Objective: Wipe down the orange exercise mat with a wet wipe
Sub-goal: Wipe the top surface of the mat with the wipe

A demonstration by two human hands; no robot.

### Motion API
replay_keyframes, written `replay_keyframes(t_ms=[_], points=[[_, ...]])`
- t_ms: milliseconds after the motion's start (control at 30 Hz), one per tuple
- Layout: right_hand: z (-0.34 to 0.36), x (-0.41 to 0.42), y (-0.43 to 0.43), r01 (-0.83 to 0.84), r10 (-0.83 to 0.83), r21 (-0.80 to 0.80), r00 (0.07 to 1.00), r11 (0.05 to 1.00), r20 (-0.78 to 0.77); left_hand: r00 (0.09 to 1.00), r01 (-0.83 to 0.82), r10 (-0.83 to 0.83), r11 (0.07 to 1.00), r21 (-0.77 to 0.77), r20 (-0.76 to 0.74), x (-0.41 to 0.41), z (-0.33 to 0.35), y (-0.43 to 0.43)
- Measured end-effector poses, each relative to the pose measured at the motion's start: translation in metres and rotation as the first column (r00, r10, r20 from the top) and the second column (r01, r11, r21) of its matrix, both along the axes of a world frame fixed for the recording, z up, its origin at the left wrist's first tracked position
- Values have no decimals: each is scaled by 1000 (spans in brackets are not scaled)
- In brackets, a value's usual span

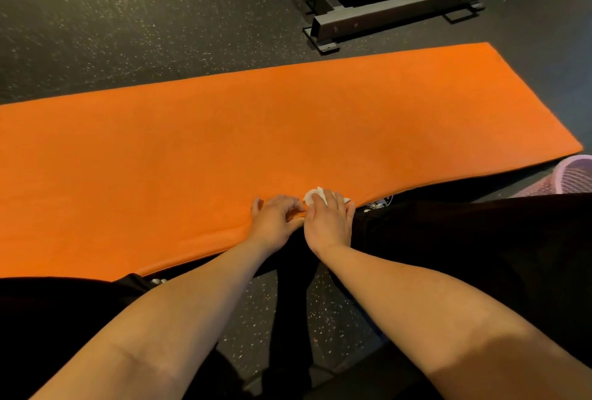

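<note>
Head view: my right hand [330, 220] lies flat on the wet wipe [315, 194], fingers spread, pressing it to the orange mat [256, 130] at its near edge, centre. My left hand [275, 217] curls its fingers on that edge as an anchor. Best done with long overlapping strokes toward the far side, even pressure.

Speckled dark floor [112, 15], grey metal frame [394, 12]
</note>
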State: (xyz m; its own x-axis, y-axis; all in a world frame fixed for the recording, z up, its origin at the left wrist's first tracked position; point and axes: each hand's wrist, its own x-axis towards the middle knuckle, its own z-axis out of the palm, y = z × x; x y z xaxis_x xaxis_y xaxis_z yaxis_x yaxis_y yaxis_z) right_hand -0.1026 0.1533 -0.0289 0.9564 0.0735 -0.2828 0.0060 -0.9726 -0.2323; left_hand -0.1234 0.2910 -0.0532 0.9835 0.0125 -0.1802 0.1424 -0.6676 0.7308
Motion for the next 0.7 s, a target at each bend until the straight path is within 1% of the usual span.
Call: replay_keyframes(t_ms=[100,167,233,300,333,367,467,500,567,633,700], points=[[-1,-5,10,-82,81,-8,994,997,-73,1000,-21,22,994,111,-11,-9,-5,14],[-2,-11,19,-215,214,3,973,977,-90,1000,-6,10,983,182,-23,-16,-8,24],[-4,-17,26,-380,381,23,920,925,-89,999,23,-12,974,227,-50,-23,-11,33],[-7,-18,27,-474,472,5,877,881,-95,996,55,-33,964,261,-88,-31,-14,41],[-8,-15,25,-472,468,-19,878,881,-101,993,74,-46,955,286,-105,-34,-16,46],[-8,-10,22,-433,426,-46,898,900,-111,992,85,-50,947,310,-119,-36,-17,49],[-4,8,15,-208,196,-103,973,973,-122,990,79,-34,935,345,-134,-38,-16,53],[-3,11,16,-180,165,-122,979,976,-122,989,92,-43,931,354,-143,-37,-14,52],[-1,3,23,-218,198,-128,969,968,-147,977,151,-81,918,368,-199,-37,-12,52],[-3,-13,35,-324,308,-79,937,943,-163,967,181,-92,904,387,-237,-38,-12,53],[-7,-25,44,-444,435,-14,884,896,-174,971,151,-57,903,402,-234,-41,-11,54]])
